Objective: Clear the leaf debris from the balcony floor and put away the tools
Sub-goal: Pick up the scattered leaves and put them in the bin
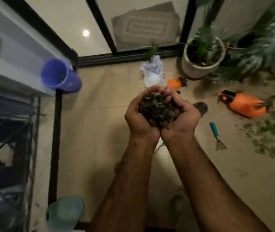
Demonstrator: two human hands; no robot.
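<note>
A clump of dark leaf debris (pixel 157 111) sits cupped between my left hand (pixel 138 118) and my right hand (pixel 182 121), held above the beige balcony floor (pixel 100 131). Both hands curl their fingers round the clump, heels pressed together. More loose leaves (pixel 267 136) lie scattered on the floor at the right. A small hand rake with a teal handle (pixel 216 135) lies right of my right wrist. An orange spray bottle (pixel 243 104) lies on its side further right. An orange and black glove (pixel 177 82) lies just beyond my fingers.
A purple bucket (pixel 59 76) with some debris inside hangs at the left by a white ledge. A white crumpled bag (pixel 153 72) lies near the sliding door track. A white plant pot (pixel 202 59) and leafy plants stand at the back right. A teal container (pixel 66 213) sits bottom left.
</note>
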